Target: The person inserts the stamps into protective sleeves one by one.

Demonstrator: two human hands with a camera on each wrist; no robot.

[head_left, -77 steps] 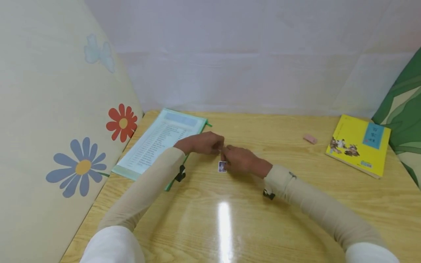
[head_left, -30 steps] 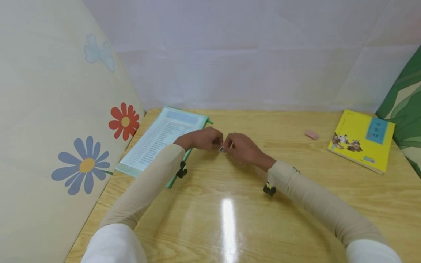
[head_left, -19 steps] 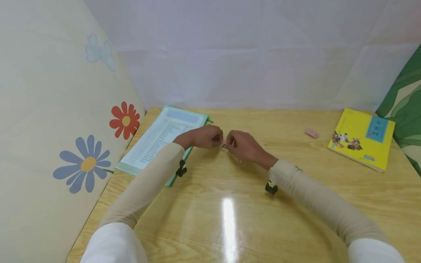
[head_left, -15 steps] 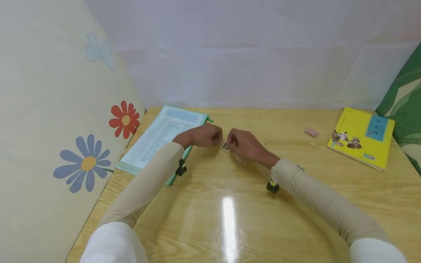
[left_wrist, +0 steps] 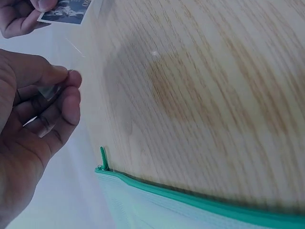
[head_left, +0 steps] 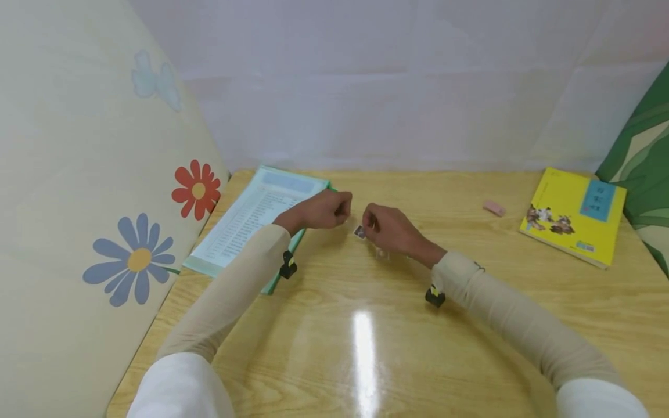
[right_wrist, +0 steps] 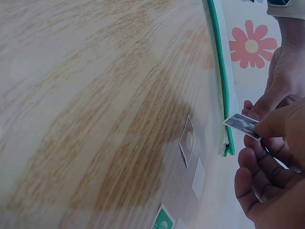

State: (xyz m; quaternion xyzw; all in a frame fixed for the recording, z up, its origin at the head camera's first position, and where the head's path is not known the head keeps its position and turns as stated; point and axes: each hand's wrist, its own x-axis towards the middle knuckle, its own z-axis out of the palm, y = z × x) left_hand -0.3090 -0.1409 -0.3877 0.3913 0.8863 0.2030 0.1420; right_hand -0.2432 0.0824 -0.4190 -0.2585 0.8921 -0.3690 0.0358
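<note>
My right hand (head_left: 392,231) pinches a small dark postage stamp (right_wrist: 242,125) with a white perforated edge between thumb and forefinger, over the table. To its left, my left hand (head_left: 323,210) is raised near the corner of the zip pouch (head_left: 251,217), its thumb and forefinger pinching a small translucent scrap (left_wrist: 47,90). The fingers partly cover that scrap. Below the right hand, in the right wrist view, lie a pale stamp with a brownish picture (right_wrist: 188,141), a plain white piece (right_wrist: 198,179) and a green stamp (right_wrist: 163,218) cut by the frame edge.
The green-edged pouch holds a printed sheet and lies at the left of the wooden table (head_left: 313,337). A pink eraser-like block (head_left: 493,208) and a yellow book (head_left: 575,217) lie on the right. A pale cloth wall (head_left: 397,116) stands behind.
The hands were together over a stamp and have drawn apart; my left hand has moved up and away from the stamp. That stamp stays in my right hand, now more visible.
</note>
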